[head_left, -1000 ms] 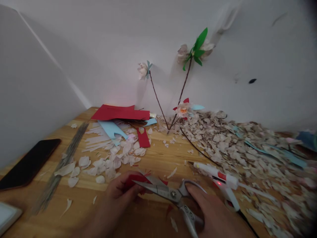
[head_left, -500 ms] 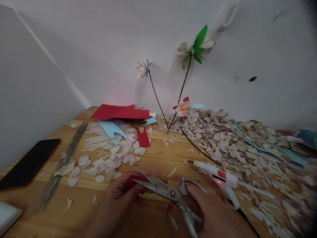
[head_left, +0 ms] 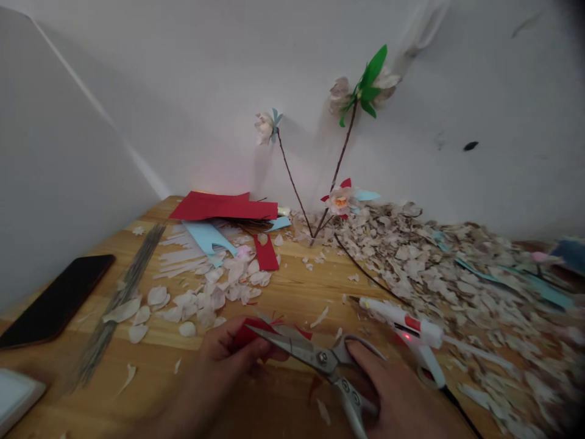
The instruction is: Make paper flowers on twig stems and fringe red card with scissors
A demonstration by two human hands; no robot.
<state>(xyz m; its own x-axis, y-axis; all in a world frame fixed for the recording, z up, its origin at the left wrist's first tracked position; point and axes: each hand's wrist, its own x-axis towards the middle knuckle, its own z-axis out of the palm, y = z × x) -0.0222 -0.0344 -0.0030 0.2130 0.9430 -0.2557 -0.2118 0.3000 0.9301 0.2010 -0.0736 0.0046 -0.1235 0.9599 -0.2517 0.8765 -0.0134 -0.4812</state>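
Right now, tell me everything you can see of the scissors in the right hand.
The scissors are a sturdy pair with steel-looking blades, a round pivot screw and pale grey handles, the lower handle showing two round studs. They are held above the wooden table, tips pointing left, the blades narrowly open and reaching a red paper piece held in the left hand. The right hand grips the handles, with its fingers around the upper loop. Whether the blades are cutting cannot be told.
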